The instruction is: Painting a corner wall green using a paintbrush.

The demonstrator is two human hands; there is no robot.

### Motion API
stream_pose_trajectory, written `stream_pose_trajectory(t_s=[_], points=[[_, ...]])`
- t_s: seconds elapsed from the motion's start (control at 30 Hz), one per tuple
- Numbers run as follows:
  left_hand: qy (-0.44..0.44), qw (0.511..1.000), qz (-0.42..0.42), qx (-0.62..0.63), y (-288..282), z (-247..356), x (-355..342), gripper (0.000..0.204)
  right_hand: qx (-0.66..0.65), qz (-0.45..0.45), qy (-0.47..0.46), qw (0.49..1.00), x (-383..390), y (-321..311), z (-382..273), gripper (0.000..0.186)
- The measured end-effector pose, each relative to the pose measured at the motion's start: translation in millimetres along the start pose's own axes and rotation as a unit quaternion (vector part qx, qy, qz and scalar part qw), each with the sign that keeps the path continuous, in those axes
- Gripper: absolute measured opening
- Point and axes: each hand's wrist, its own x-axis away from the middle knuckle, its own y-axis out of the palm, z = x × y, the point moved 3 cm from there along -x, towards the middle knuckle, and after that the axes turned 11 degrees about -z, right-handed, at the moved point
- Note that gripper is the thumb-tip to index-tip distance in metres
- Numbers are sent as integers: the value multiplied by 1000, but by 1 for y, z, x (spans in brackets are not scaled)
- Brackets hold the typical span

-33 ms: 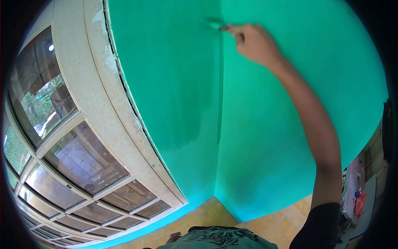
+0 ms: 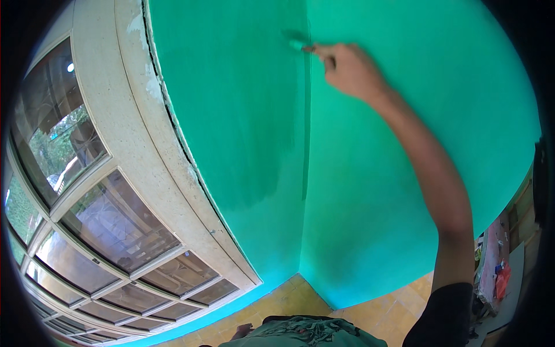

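Remotely, I watch the right hand (image 2: 350,69) reach up, its fingers closed around the handle of a brush (image 2: 297,44) with a green head. The brush is at the left green wall (image 2: 237,110), just beside the corner; I can't tell whether its bristles touch. Darker green covers this wall above a paler lower part. Near the shirt (image 2: 303,333), I can't tell how the left hand's (image 2: 243,329) fingers stand.

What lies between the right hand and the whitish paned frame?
In the head view, the paintbrush pinched in the right hand juts into that gap; beyond it, only green wall shows up to the whitish paned frame.
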Motion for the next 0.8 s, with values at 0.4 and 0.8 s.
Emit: stream_pose_trajectory(t_s=[0.4, 0.8], points=[[57, 997, -43, 6, 1, 15, -4, 33, -51, -415, 122, 900, 71, 72, -14, 15], [41, 999, -22, 10, 3, 19, -2, 33, 6, -43, 126, 991, -10, -15, 27, 23]])
